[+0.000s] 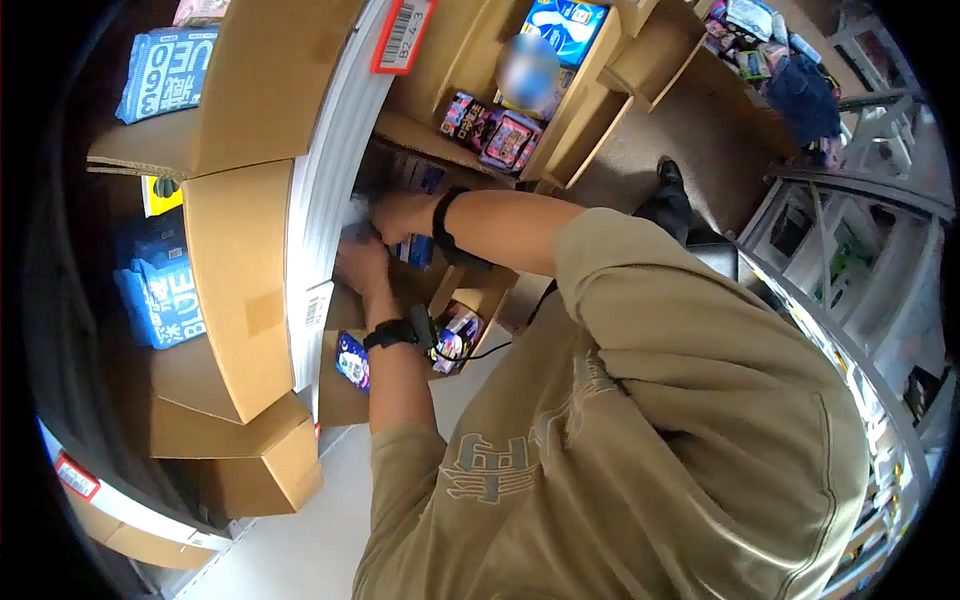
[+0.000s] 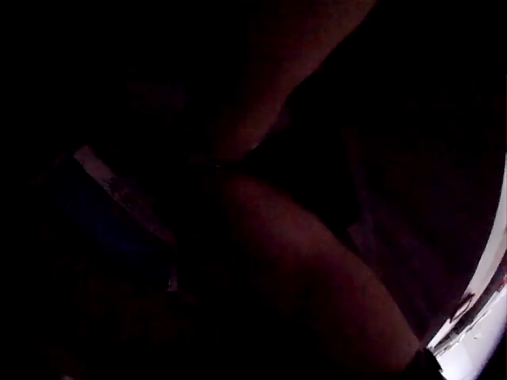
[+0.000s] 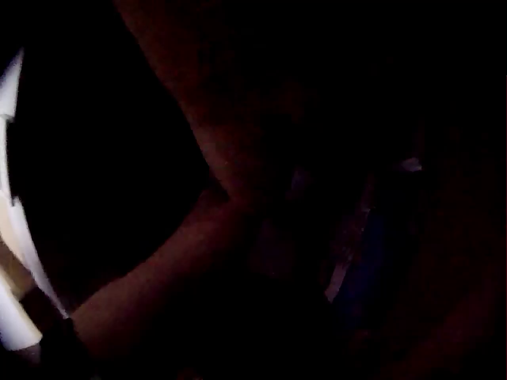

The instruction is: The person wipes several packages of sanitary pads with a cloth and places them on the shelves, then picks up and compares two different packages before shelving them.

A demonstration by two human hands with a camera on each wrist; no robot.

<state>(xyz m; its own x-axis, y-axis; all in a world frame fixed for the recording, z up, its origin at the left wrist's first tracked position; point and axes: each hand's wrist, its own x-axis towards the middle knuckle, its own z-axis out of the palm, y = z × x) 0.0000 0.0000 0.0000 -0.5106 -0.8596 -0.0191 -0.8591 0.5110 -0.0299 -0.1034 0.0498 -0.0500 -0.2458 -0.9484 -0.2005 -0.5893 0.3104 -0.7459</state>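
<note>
In the head view both hands reach past a white shelf edge into a dark shelf space. The left hand (image 1: 362,264) is lower, the right hand (image 1: 398,216) just above it, close together. A blurred greyish thing (image 1: 356,212) shows beside them; whether either hand grips it cannot be made out. A blue pack (image 1: 414,251) lies just below the right hand. Both wrist views are very dark: dim skin shapes meet near the middle, and a blue item with a pale edge shows in the left wrist view (image 2: 103,218) and right wrist view (image 3: 379,257). The fingers are hidden in shadow.
Cardboard boxes (image 1: 240,270) with blue packs (image 1: 168,75) stand left of the white shelf rail (image 1: 330,170). An upper box holds pink-and-black packs (image 1: 510,140). Below the hands are a dark blue pack (image 1: 353,361) and another box's packs (image 1: 458,335). A metal ladder-like frame (image 1: 850,230) stands right.
</note>
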